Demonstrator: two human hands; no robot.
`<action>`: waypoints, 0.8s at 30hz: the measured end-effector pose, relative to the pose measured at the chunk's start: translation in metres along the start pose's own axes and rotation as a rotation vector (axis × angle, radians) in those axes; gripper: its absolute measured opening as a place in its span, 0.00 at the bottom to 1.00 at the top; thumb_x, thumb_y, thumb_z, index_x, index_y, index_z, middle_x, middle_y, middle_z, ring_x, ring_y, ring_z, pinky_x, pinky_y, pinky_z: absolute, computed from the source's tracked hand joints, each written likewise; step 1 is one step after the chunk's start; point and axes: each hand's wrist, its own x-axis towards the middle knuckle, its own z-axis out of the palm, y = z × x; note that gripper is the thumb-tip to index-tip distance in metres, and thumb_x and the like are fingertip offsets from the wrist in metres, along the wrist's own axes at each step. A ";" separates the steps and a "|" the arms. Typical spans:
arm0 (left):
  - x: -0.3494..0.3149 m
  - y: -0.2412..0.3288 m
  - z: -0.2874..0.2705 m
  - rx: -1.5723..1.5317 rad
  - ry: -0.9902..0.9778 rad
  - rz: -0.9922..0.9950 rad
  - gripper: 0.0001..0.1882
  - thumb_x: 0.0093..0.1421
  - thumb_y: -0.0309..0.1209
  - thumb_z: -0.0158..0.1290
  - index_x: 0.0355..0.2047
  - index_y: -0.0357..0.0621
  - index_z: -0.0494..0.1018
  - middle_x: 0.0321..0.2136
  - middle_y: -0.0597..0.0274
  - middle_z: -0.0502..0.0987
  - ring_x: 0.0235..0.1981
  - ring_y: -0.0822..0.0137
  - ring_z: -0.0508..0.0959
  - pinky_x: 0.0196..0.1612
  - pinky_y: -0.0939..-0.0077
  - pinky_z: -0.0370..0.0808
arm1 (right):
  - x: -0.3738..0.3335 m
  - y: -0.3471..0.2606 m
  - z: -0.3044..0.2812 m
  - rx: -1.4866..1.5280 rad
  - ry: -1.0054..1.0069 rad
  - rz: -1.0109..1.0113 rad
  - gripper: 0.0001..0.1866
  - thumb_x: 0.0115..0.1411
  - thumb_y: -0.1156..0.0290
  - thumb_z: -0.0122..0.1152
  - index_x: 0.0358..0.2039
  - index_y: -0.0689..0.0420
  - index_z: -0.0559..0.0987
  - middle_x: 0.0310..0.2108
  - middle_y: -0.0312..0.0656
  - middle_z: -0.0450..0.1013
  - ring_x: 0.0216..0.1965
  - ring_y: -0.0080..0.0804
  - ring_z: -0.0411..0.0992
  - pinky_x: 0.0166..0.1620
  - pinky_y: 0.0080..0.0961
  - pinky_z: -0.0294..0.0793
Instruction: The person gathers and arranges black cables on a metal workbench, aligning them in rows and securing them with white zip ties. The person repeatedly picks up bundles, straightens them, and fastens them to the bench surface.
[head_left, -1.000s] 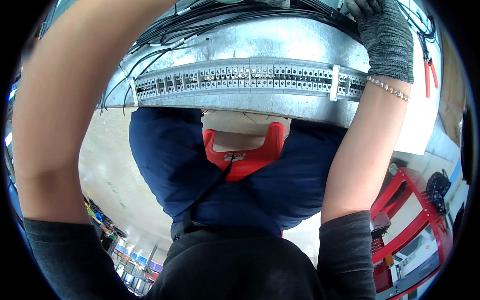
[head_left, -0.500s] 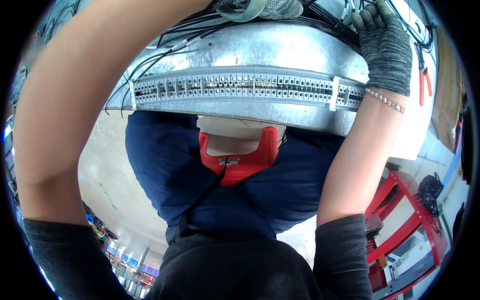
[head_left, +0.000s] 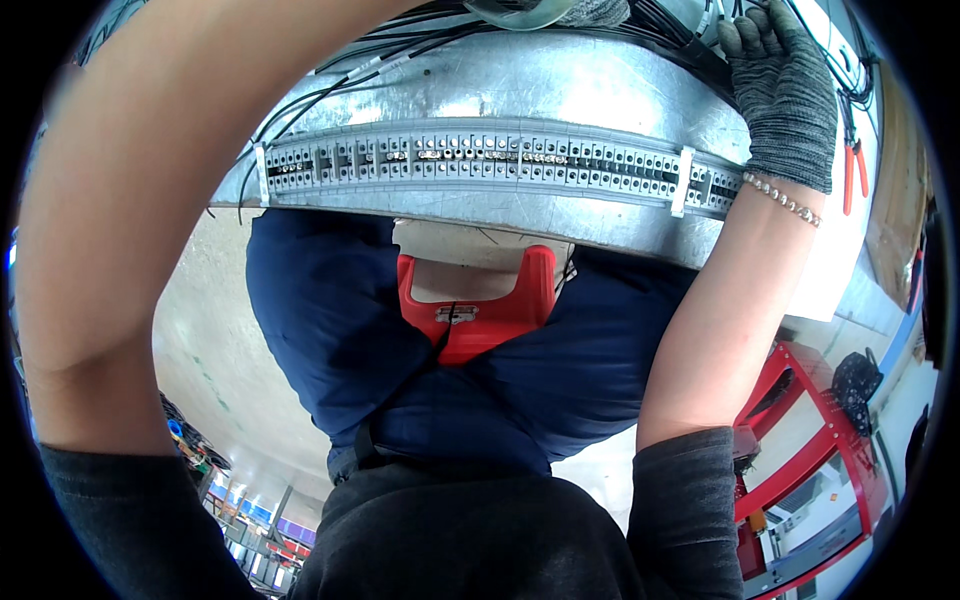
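Note:
My right hand, in a grey knitted glove with a beaded bracelet at the wrist, is at the upper right. Its fingers are curled closed beside thin wires at the top edge; what they grip cannot be made out. My left hand, gloved too, reaches across the top and is mostly cut off, its fingers out of sight. A pale bangle circles that wrist. Beneath both hands runs a bundle of black cables. Nearer to me, a long row of grey terminal blocks is mounted along a metal panel.
Red-handled pliers lie on a white sheet at the right. Loose black cable ends hang over the panel's left side. A red stool shows between my legs, and a red metal frame stands at the lower right.
The panel and terminal row sit slightly higher in the picture. My left hand has slid a little right and farther out of the top edge; my right hand keeps its curled pose.

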 end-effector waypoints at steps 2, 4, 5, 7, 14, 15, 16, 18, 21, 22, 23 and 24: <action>-0.001 0.001 0.001 0.005 -0.004 -0.005 0.11 0.55 0.31 0.51 0.34 0.38 0.76 0.28 0.46 0.78 0.33 0.50 0.78 0.37 0.61 0.73 | -0.003 0.001 0.005 -0.033 0.039 -0.039 0.05 0.60 0.71 0.55 0.27 0.57 0.74 0.21 0.35 0.70 0.20 0.26 0.69 0.25 0.21 0.73; -0.001 0.001 0.001 0.014 -0.009 -0.012 0.11 0.55 0.31 0.51 0.34 0.37 0.76 0.28 0.46 0.78 0.32 0.50 0.79 0.37 0.61 0.74 | -0.004 0.001 0.007 -0.054 0.075 -0.048 0.06 0.61 0.71 0.53 0.29 0.58 0.73 0.22 0.36 0.70 0.20 0.25 0.69 0.23 0.22 0.73; -0.001 0.002 0.000 0.020 -0.007 -0.013 0.11 0.55 0.32 0.51 0.34 0.37 0.76 0.28 0.46 0.78 0.32 0.50 0.79 0.37 0.61 0.74 | 0.006 0.001 -0.001 -0.045 0.040 0.014 0.08 0.61 0.68 0.54 0.30 0.60 0.74 0.23 0.37 0.70 0.22 0.26 0.69 0.27 0.23 0.73; -0.002 0.004 -0.001 0.033 -0.007 -0.020 0.11 0.55 0.32 0.51 0.34 0.37 0.76 0.28 0.46 0.78 0.32 0.50 0.79 0.36 0.61 0.74 | 0.036 0.000 -0.025 -0.027 -0.032 0.139 0.13 0.62 0.63 0.56 0.32 0.63 0.74 0.24 0.38 0.70 0.27 0.27 0.70 0.35 0.26 0.75; 0.001 -0.001 -0.002 0.058 0.050 0.002 0.11 0.54 0.32 0.51 0.32 0.36 0.76 0.28 0.45 0.78 0.33 0.50 0.79 0.37 0.61 0.74 | 0.012 -0.007 -0.017 0.129 -0.158 0.071 0.07 0.61 0.71 0.51 0.31 0.62 0.70 0.21 0.35 0.62 0.22 0.27 0.59 0.28 0.23 0.63; 0.001 -0.002 -0.001 0.039 0.064 0.019 0.11 0.54 0.32 0.51 0.32 0.35 0.76 0.28 0.44 0.78 0.33 0.49 0.79 0.37 0.60 0.74 | 0.008 -0.011 -0.018 0.161 -0.246 0.084 0.07 0.61 0.72 0.51 0.31 0.62 0.71 0.21 0.35 0.62 0.22 0.26 0.59 0.28 0.23 0.63; 0.000 -0.003 0.001 0.023 0.078 0.044 0.11 0.54 0.31 0.51 0.32 0.35 0.76 0.28 0.44 0.78 0.33 0.49 0.79 0.37 0.60 0.74 | 0.005 -0.014 -0.020 0.193 -0.334 0.098 0.07 0.61 0.72 0.51 0.32 0.62 0.71 0.20 0.35 0.62 0.22 0.26 0.59 0.28 0.24 0.62; -0.002 -0.001 -0.001 0.029 0.061 0.029 0.11 0.54 0.31 0.51 0.33 0.35 0.75 0.28 0.45 0.78 0.33 0.49 0.79 0.37 0.60 0.74 | 0.006 -0.016 -0.022 0.261 -0.589 0.105 0.10 0.62 0.69 0.50 0.37 0.62 0.72 0.21 0.33 0.61 0.22 0.25 0.57 0.27 0.23 0.60; 0.008 -0.002 -0.004 0.011 -0.014 0.018 0.12 0.56 0.32 0.50 0.35 0.35 0.75 0.29 0.46 0.78 0.34 0.49 0.78 0.37 0.60 0.74 | -0.002 -0.026 -0.027 0.173 -0.916 0.107 0.14 0.64 0.64 0.49 0.43 0.61 0.73 0.24 0.32 0.60 0.24 0.24 0.57 0.28 0.23 0.59; 0.014 -0.003 -0.002 0.013 -0.057 0.024 0.12 0.56 0.32 0.50 0.35 0.35 0.74 0.30 0.46 0.78 0.34 0.50 0.78 0.38 0.60 0.74 | -0.005 -0.028 -0.030 0.067 -0.937 0.050 0.17 0.65 0.61 0.48 0.46 0.59 0.72 0.26 0.32 0.58 0.26 0.25 0.56 0.29 0.24 0.58; 0.010 -0.003 -0.007 -0.003 -0.075 0.008 0.13 0.56 0.32 0.50 0.37 0.36 0.74 0.30 0.46 0.78 0.34 0.50 0.78 0.38 0.60 0.74 | -0.009 -0.026 -0.023 0.078 -0.953 0.029 0.18 0.65 0.58 0.49 0.46 0.58 0.73 0.30 0.35 0.62 0.29 0.27 0.59 0.32 0.26 0.62; 0.010 -0.004 -0.011 -0.025 -0.094 0.002 0.13 0.57 0.33 0.50 0.38 0.37 0.74 0.31 0.47 0.78 0.34 0.50 0.78 0.38 0.59 0.73 | -0.013 -0.026 -0.014 0.049 -0.888 -0.077 0.19 0.65 0.56 0.49 0.45 0.59 0.74 0.33 0.38 0.65 0.32 0.29 0.62 0.36 0.28 0.66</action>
